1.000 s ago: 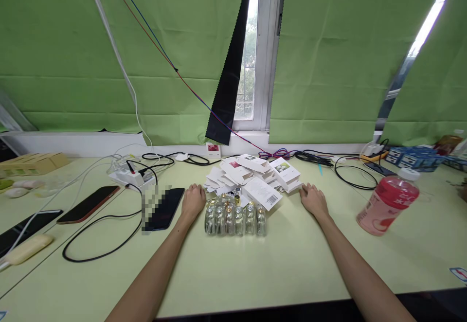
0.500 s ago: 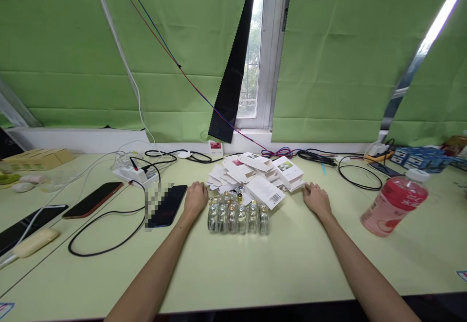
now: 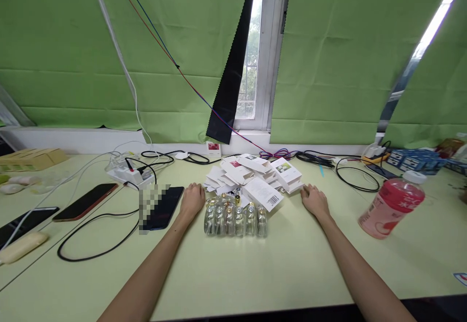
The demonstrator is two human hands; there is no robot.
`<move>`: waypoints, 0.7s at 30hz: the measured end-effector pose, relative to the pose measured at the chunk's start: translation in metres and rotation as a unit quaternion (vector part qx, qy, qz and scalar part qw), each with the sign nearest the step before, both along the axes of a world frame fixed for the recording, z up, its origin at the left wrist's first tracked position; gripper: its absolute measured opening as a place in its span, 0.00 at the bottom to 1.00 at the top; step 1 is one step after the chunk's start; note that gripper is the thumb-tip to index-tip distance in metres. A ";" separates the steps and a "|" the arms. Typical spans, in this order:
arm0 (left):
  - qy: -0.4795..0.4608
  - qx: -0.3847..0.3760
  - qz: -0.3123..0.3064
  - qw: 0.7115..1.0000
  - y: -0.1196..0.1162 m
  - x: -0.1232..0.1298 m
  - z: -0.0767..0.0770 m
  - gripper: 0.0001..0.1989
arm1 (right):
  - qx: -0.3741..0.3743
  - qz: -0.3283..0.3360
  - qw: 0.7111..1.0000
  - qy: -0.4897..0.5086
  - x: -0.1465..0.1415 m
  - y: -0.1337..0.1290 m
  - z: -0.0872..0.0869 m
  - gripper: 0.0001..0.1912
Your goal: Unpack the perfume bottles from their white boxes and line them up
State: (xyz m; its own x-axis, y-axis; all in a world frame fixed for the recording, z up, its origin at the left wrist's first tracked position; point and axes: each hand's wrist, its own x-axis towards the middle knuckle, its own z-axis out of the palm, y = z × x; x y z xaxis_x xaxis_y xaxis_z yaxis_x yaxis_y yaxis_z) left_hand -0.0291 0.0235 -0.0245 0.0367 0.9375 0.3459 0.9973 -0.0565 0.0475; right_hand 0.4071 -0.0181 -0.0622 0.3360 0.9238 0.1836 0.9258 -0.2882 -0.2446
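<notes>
My left hand [image 3: 193, 199] rests on the table in a loose fist, just left of a pile of flat white cartons [image 3: 233, 170]. On the pile's other side, my right hand [image 3: 314, 200] also lies with its fingers curled in. Neither hand shows anything held. One white carton with a green-and-white picture [image 3: 286, 172] is close to my right fingertips. In front of the pile stands a row of small clear glass bottles [image 3: 239, 221] with gold and silver necks. More bottles behind the row are partly hidden.
To the left lie a dark tablet or phone [image 3: 168, 207], a brown-edged phone [image 3: 85, 202], a power strip [image 3: 127, 172] and looping black cables. A pink drink bottle [image 3: 392, 207] stands at the right. Blue boxes [image 3: 416, 160] sit far right, and coiled cables [image 3: 314, 158] run along the wall.
The whole view has shifted slightly, so things sit a little further left. Both hands stay in place beside the cartons and bottles.
</notes>
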 end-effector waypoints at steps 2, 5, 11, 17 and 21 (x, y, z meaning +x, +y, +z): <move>0.001 0.000 -0.001 1.000 0.001 0.000 0.000 0.16 | 0.002 -0.003 1.000 0.006 0.000 0.000 0.000 0.24; 0.004 0.000 -0.004 1.000 0.001 0.000 0.000 0.16 | 0.008 -0.006 1.000 0.014 0.000 0.000 0.000 0.24; 0.011 -0.004 -0.007 1.000 0.001 -0.001 0.002 0.15 | 0.017 -0.010 0.999 0.037 0.001 0.001 0.000 0.24; 0.013 -0.008 -0.010 1.000 0.002 -0.001 0.001 0.16 | 0.027 -0.014 0.997 0.068 0.001 0.002 0.001 0.25; 0.006 -0.009 -0.010 1.000 0.001 -0.001 0.001 0.15 | 0.049 -0.021 0.994 0.091 0.001 0.002 0.002 0.24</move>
